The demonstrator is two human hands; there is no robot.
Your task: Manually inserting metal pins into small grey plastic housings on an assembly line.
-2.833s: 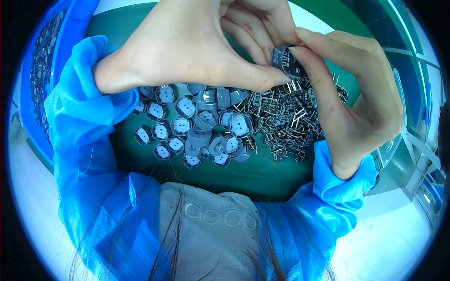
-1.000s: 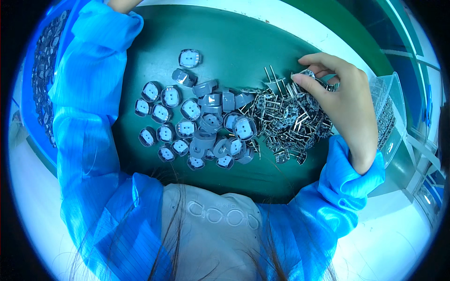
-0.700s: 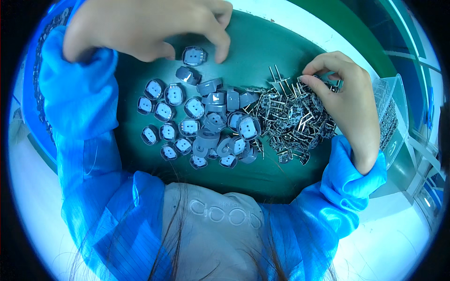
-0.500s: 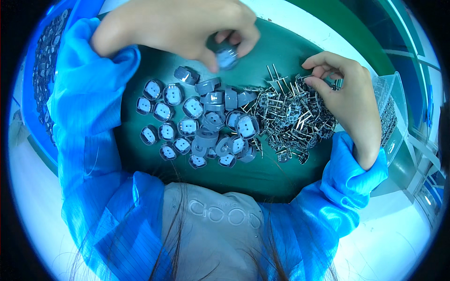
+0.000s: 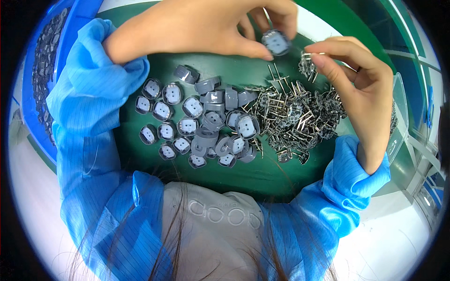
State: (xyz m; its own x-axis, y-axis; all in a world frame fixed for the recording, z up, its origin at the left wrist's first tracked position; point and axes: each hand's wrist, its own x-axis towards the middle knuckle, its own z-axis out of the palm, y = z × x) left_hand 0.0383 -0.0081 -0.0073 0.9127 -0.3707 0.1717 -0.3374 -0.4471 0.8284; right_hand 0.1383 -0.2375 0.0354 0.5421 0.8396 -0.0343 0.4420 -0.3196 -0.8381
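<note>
My left hand (image 5: 211, 33) reaches across the far side of the green mat with thumb and fingers closed round a small grey housing (image 5: 275, 42), its white face with dark holes turned up. Just right of it, my right hand (image 5: 363, 77) pinches a small dark part with metal pins (image 5: 307, 65) between thumb and forefinger. The two pieces are close but apart. Below my right hand lies a heap of similar pin parts (image 5: 300, 114). Left of that heap spreads a group of grey housings (image 5: 205, 138), some face up, others on their sides.
The green mat (image 5: 276, 180) covers the worktop. At far left stands a blue bin (image 5: 77, 21) of small dark parts (image 5: 47, 70). A clear plastic tray (image 5: 400, 112) stands at the right, partly behind my right arm.
My left hand has moved right with the grey housing, towards my right hand. My right hand has lifted a pin part off the heap, and the two hands are closer together.
</note>
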